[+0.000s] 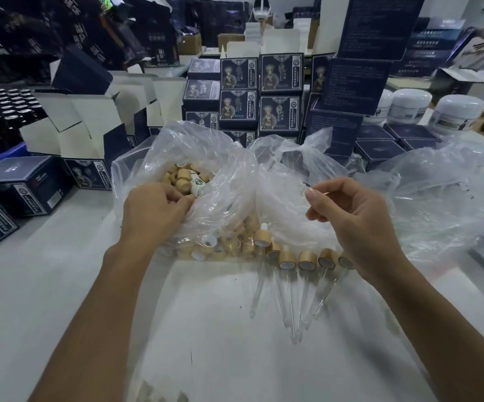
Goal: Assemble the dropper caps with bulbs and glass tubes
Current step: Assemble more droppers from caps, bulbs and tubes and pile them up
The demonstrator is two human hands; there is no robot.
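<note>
Five finished droppers point(301, 274), each a bamboo-coloured cap with a glass tube, are laid in a fan on the white table point(61, 285), just near of the bags and partly under the right wrist. A sixth cap point(262, 237) with a white bulb is seen leaning at the left end of that row.

The step in hand is judged to be the fetching of parts for another dropper. The left hand point(155, 210) is reached into the left clear bag of loose caps point(182, 178), its fingers curled down among them; whether a cap is already gripped cannot be told, since the fingertips are hidden. The right hand point(353, 219) is held over the middle plastic bag point(281, 198), thumb and forefinger closed in a fine pinch, possibly on a glass tube, though nothing clear is made out between them against the film.

Next, one cap would need to be drawn out of the bag and turned open side toward the right hand, so that a tube can be lined up and pressed in straight.

Dark printed boxes point(281, 91) are stacked at the far side.
</note>
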